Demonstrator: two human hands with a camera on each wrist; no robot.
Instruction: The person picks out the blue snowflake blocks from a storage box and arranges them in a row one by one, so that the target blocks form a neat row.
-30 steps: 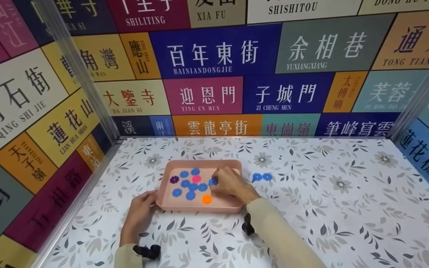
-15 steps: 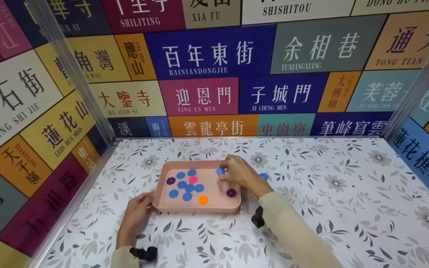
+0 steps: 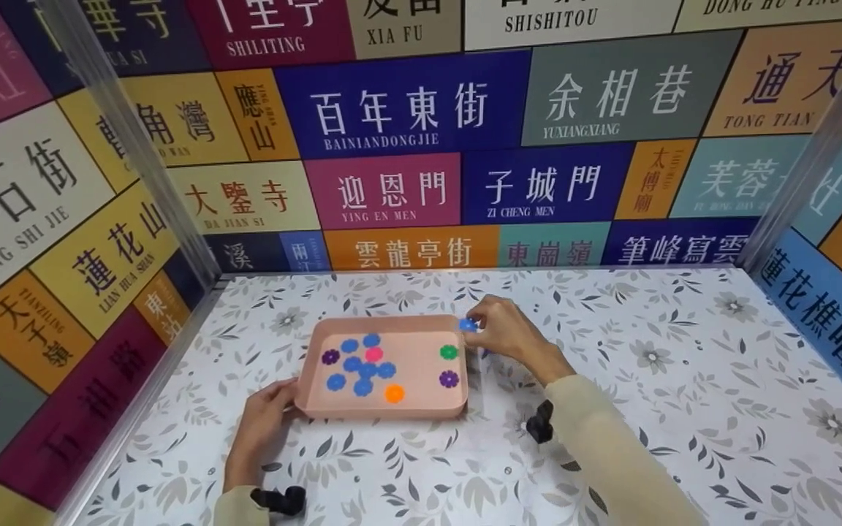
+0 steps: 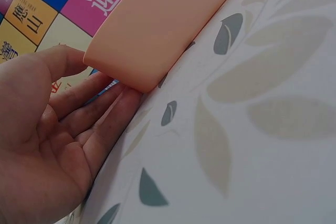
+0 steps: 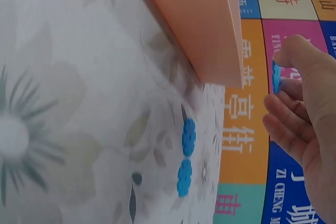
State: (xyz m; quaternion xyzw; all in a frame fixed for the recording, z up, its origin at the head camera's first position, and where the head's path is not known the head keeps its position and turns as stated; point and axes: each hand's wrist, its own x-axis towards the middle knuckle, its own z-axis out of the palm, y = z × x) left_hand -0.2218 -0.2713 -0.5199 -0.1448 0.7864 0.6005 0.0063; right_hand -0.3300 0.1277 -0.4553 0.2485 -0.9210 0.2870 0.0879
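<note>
A pink tray (image 3: 384, 412) on the table bears several flower-shaped plastic discs, mostly blue. Its left end is in the grip of my left hand (image 3: 266, 420); the left wrist view has the thumb at the rim and fingers at the lower corner. Between thumb and forefinger, my right hand (image 3: 512, 337) pinches a blue flower disc (image 5: 276, 77) by the tray's right rim. Two more blue discs (image 5: 187, 138) lie edge to edge on the table in the right wrist view; in the head view the right hand mostly hides them.
Inside the tray, a green disc (image 3: 449, 352) and a purple disc (image 3: 449, 379) lie near the right wall, an orange disc (image 3: 394, 394) near the front. Behind the flower-patterned table (image 3: 655, 409) stand walls of coloured lettered panels (image 3: 399, 102).
My right hand has lifted a blue disc from the tray and carried it rightward to the tray's right rim, uncovering the green and purple discs. The left hand stays at the tray.
</note>
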